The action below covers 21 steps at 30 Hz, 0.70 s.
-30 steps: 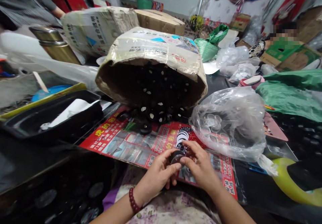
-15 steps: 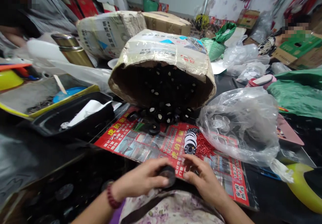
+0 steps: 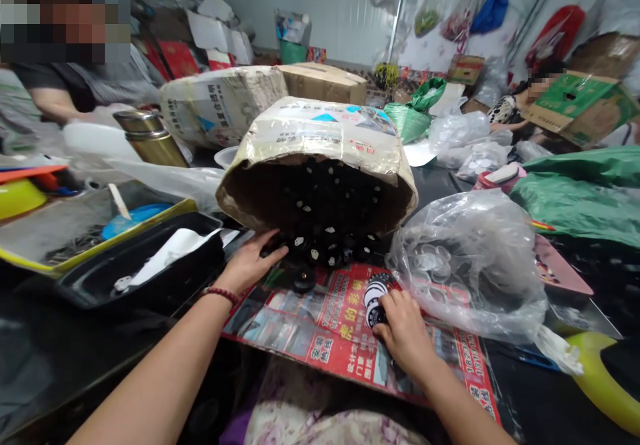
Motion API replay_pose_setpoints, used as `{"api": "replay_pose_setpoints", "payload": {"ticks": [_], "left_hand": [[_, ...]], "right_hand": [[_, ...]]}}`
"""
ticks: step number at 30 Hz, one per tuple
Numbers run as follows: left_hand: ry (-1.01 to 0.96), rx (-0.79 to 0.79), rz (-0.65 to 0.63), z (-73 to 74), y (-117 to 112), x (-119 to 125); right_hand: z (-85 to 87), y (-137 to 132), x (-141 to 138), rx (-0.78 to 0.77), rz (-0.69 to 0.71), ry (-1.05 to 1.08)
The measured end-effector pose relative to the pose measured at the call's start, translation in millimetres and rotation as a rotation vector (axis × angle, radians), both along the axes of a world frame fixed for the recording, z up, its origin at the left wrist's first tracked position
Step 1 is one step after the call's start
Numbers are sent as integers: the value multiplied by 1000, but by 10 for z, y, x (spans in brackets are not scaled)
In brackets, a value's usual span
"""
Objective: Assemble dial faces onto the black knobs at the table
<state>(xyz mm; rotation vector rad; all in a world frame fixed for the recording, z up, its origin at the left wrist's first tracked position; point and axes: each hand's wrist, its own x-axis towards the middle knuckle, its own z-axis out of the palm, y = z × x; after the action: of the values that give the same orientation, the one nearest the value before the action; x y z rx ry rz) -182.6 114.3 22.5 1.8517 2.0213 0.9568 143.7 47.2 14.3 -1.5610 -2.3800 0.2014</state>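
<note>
Several black round parts (image 3: 331, 253), some with small pale marks, spill from the mouth of a worn carton (image 3: 320, 131). At the left of that pile, my left hand (image 3: 253, 261) reaches forward, its thumb and fingers closed round a black round part that is mostly hidden. A short overlapping row of black-and-white printed discs (image 3: 374, 293) lies on a red printed board (image 3: 345, 351). My right hand (image 3: 406, 330) pinches the near end of this row, at the disc closest to me. One black round part (image 3: 303, 278) sits apart in front of the pile.
A clear plastic bag (image 3: 475, 265) holding clear round pieces is on the right, beside a yellow curved object (image 3: 600, 378). On the left stand a black tray (image 3: 145, 291), a yellow-edged tray (image 3: 30, 258) and a gold flask (image 3: 150, 139). Other people sit at the far left and far right.
My hands have moved apart from near my lap: the left forward to the pile, the right to the printed discs. The dark round part has left my left hand. The view has tilted up.
</note>
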Motion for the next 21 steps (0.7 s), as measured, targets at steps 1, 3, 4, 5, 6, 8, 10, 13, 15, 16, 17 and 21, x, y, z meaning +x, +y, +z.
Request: {"api": "replay_pose_setpoints", "payload": {"ticks": [1,3,4,5,6,8,10,13,15,16,17,21], "left_hand": [[-18,-33,-8,-77,38,25],[-35,-77,-49,-231,22,108],[-34,-80,-52,-301,-23,174],[-35,-82,-55,-361,-88,261],[-40,-80,-52,-412,-166,368],[-77,-41,5,-480,-345,634],[-172,-17,79,-502,-527,944],[-373,-41,144,-455,-768,1368],[-490,-88,119,-400,-899,1532],[-533,-108,95,-374,-951,1558],[-570,-119,75,-352,-991,1543],[-695,-81,94,-262,-964,1120]], "right_hand": [[-20,-12,19,-4,-7,25],[-55,-34,64,-28,-11,97],[-68,-40,81,-45,-8,137],[-75,-42,92,-64,0,176],[-77,-39,97,-83,13,216],[-69,-23,94,-114,43,293],[-54,4,89,-131,67,364],[-38,45,103,-126,90,451],[-35,63,126,-120,109,497],[-34,68,139,-119,116,515],[-32,69,153,-119,117,531],[-21,34,195,-102,97,558]]}}
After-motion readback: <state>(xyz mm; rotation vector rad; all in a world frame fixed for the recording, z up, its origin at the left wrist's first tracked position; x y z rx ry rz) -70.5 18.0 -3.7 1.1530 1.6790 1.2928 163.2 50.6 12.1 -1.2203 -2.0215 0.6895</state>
